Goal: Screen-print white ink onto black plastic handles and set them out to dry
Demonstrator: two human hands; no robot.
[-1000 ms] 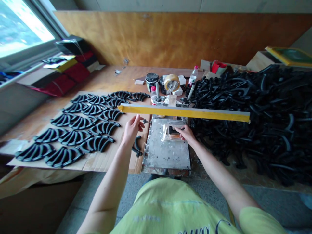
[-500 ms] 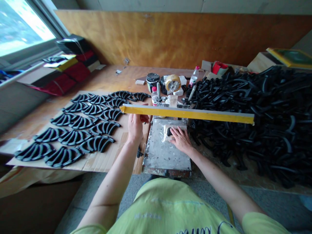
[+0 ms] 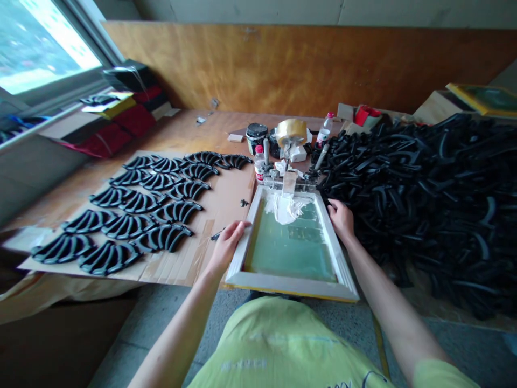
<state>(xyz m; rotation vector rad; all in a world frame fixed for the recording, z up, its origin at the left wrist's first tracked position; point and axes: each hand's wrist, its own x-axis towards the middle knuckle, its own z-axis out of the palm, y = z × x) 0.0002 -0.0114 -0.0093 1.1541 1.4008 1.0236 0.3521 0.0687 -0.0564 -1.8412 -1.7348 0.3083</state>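
- Left hand point(image 3: 229, 245): half-curled, fingertips at the left rail point(image 3: 243, 250); grip, I cannot tell.
- Screen-printing frame point(image 3: 291, 286): between my hands, long axis apparently running away from me.
- Right hand point(image 3: 342, 220): bent fingers beside the right rail point(image 3: 336, 256), about equally near; grip unclear.

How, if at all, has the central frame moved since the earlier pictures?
Yes: the central frame has come down and nearer. Against the cardboard, its near edge has shifted from the far half to the front.

Wooden workbench point(image 3: 189, 128) — cardboard sheet point(image 3: 231, 194) at left, heaped black curved parts point(image 3: 404, 186) at right, dark tub point(image 3: 256, 140) farther back.
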